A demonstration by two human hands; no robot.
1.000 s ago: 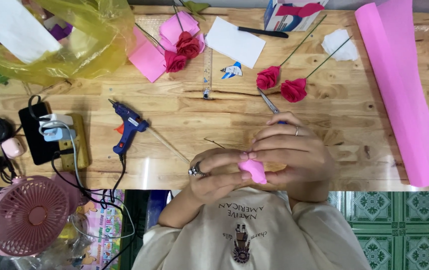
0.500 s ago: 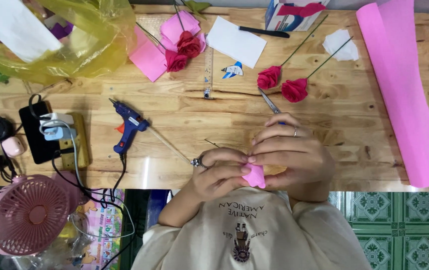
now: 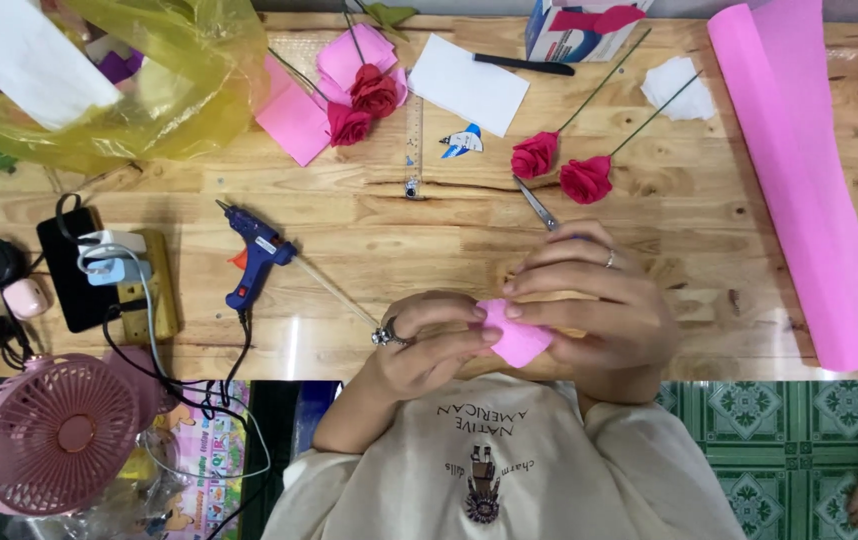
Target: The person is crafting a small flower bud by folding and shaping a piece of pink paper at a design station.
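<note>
Both hands meet over the near edge of the wooden table (image 3: pixel 429 230). My left hand (image 3: pixel 419 345), with a ring on one finger, and my right hand (image 3: pixel 589 300), also ringed, pinch a small pink paper piece (image 3: pixel 517 338) between their fingertips. A thin stick (image 3: pixel 334 290) runs from my left hand toward the blue glue gun (image 3: pixel 254 260). Two red paper roses on stems (image 3: pixel 561 168) lie just beyond my right hand, with small scissors (image 3: pixel 535 203) beside them.
A pink crepe paper roll (image 3: pixel 799 170) lies at the right. Pink sheets with more red roses (image 3: pixel 349 95), a white sheet (image 3: pixel 467 85), a yellow plastic bag (image 3: pixel 149 80), a power strip with chargers (image 3: pixel 114 275) and a pink fan (image 3: pixel 49 435) sit at the left.
My fingers have shifted slightly on the pink paper piece, and the hands have stayed in the same spot. Nothing else has moved.
</note>
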